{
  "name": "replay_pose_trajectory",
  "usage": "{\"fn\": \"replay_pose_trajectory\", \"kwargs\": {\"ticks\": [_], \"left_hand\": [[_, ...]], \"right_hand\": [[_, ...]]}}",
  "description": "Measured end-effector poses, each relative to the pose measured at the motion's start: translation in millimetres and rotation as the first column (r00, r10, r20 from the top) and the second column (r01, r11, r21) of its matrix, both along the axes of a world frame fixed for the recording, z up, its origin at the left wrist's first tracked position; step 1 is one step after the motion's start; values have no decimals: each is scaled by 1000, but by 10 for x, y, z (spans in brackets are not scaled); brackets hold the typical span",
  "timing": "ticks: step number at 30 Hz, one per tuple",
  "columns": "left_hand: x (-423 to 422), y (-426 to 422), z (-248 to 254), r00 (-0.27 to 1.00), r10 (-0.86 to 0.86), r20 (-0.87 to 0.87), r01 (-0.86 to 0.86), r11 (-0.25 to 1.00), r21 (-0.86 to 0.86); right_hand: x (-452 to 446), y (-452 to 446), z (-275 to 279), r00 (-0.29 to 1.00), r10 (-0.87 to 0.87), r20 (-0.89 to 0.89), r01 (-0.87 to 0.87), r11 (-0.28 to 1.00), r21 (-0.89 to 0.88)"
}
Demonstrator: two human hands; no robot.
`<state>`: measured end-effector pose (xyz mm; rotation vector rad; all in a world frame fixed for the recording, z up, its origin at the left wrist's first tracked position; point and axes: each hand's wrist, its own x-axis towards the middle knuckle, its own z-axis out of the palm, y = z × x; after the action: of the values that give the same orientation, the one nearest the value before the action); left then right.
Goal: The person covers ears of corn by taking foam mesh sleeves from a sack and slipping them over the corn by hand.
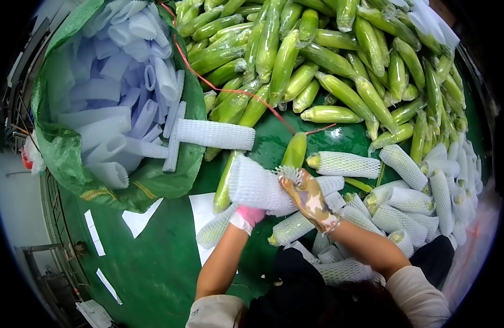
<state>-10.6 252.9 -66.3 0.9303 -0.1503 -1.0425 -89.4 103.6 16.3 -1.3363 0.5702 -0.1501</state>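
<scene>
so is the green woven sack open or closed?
Open. The green woven sack's mouth gapes wide, with white foam net sleeves visible inside and one sticking out over the rim.

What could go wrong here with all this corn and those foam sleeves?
The foam sleeve held between the left hand and the right hand might tear or bunch, since it is a thin, stretchy net.

The red string runs over the corn to just beyond the hands, so it could snag.

Another sleeve sticks out past the rim of the green sack and might drop if bumped.
</scene>
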Motion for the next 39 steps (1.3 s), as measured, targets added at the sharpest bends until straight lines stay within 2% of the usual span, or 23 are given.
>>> {"fn": "replay_pose_trajectory", "kwargs": {"ticks": [2,3,6,8,10,13,14,15,16,17,18,19,21,22,23,25,29,31,32,34,35,37,39], "left_hand": [[-67,-23,272,975,85,-206,-138,957,-254],[-61,-148,602,928,62,367,-103,990,93],[315,-581,1493,666,-51,744,-218,941,260],[586,-847,1308,841,136,524,-281,937,207],[781,-1031,1096,952,302,46,-306,936,174],[748,-1144,392,887,459,56,-462,874,150],[706,-1138,108,836,427,345,-521,816,252],[624,-1117,-77,730,329,599,-598,732,327],[507,-1107,-96,612,213,761,-658,671,341],[544,-1119,-256,678,334,655,-653,683,328],[580,-1131,-417,717,453,530,-660,685,309],[579,-1066,-427,670,153,727,-662,567,490],[368,-925,144,511,4,860,-707,571,417],[219,-817,372,492,23,871,-679,636,366],[99,-690,589,472,42,881,-647,694,314],[54,-342,873,356,-2,934,-611,756,234],[717,-68,1340,166,141,976,-974,176,141],[1134,-85,1189,144,151,978,-989,32,141],[1281,-15,1034,141,151,978,-990,30,138],[1503,70,908,493,448,746,-850,430,304],[1478,77,902,489,451,747,-852,432,297],[1183,-12,1139,474,411,779,-773,618,144],[1050,-43,1136,507,407,760,-751,640,158]], "right_hand": [[147,-127,279,996,37,85,-19,979,-205],[257,-238,438,982,86,168,-11,915,-404],[782,-773,757,961,265,-80,-266,964,-8],[1152,-1007,424,976,217,-24,-218,968,-121],[1289,-1192,185,969,243,-34,-241,917,-318],[1098,-1158,-497,993,109,-39,-114,867,-485],[1003,-1122,-812,999,24,-37,-39,875,-483],[960,-1181,-1315,982,-19,-185,-71,880,-469],[876,-1044,-1543,982,-182,-50,146,900,-411],[865,-1031,-1555,987,-151,-60,112,898,-425],[875,-979,-1455,991,-135,-21,127,967,-222],[846,-890,-1224,992,-126,12,126,992,-7],[655,-845,-275,978,202,-46,-172,916,362],[573,-791,64,941,333,-51,-292,881,372],[431,-767,117,895,447,1,-445,892,81],[29,-570,373,759,620,-200,-634,634,-443],[-656,-52,329,415,760,-500,-827,86,-555],[-477,-54,392,472,635,-611,-753,-70,-655],[-384,-99,372,509,624,-593,-712,-83,-698],[-115,-102,464,481,633,-607,-699,-142,-701],[73,-114,591,463,636,-617,-720,-137,-681],[520,-234,926,725,448,-524,-659,229,-716],[938,-383,900,920,361,-149,-253,259,-932]]}}
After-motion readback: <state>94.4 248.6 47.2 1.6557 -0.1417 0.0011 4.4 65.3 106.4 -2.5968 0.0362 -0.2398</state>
